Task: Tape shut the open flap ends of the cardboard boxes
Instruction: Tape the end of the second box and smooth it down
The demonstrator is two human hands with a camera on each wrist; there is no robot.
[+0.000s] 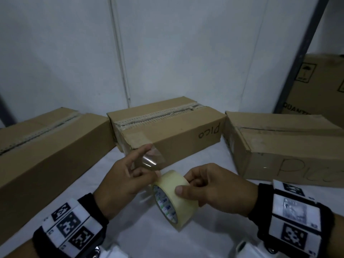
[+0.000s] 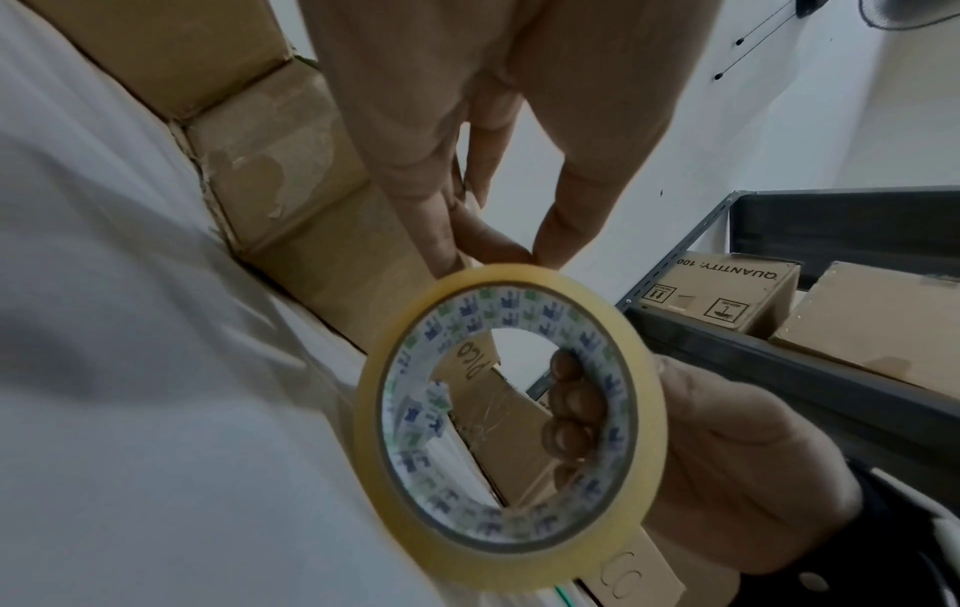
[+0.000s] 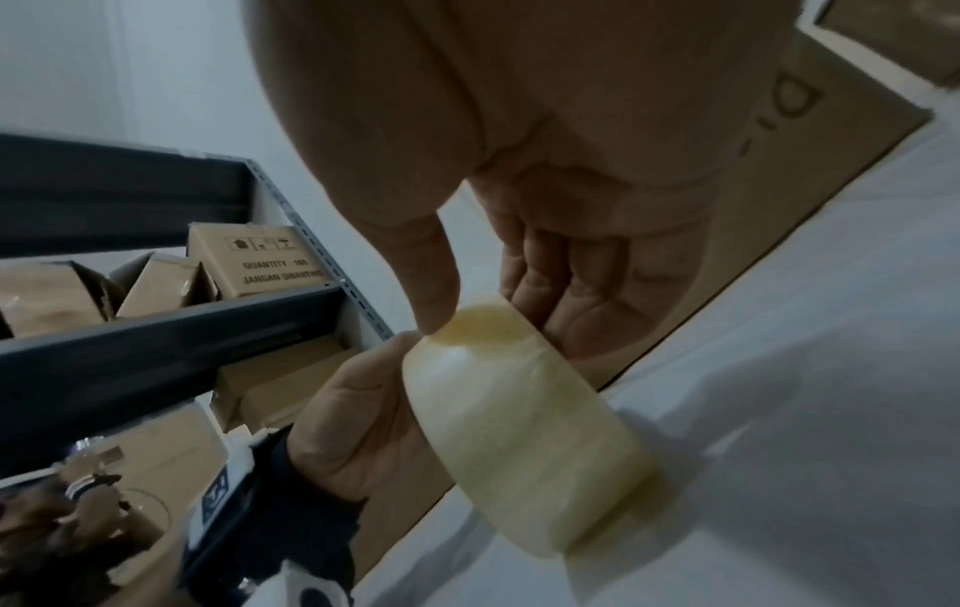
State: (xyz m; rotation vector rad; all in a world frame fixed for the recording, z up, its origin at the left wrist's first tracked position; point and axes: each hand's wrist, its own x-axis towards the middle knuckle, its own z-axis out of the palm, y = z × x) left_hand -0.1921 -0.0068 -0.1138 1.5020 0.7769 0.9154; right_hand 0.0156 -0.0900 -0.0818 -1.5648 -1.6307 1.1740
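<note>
Three cardboard boxes lie on the white table: a long left box (image 1: 46, 146), a middle box (image 1: 167, 127) marked "Pico", and a right box (image 1: 288, 146). In front of the middle box my right hand (image 1: 184, 186) grips a yellowish tape roll (image 1: 176, 198), thumb on the outer face and fingers (image 2: 571, 410) through the core. My left hand (image 1: 147, 164) pinches the clear free tape end (image 1: 154, 159), peeled a short way up from the roll. The left wrist view looks through the roll (image 2: 509, 427). The right wrist view shows its outer face (image 3: 519, 431).
A dark metal shelf (image 2: 779, 369) stands to the right, holding more printed cartons (image 1: 325, 86). A white wall rises close behind the boxes. The white table (image 1: 130, 229) stretches toward me between the left box and my hands.
</note>
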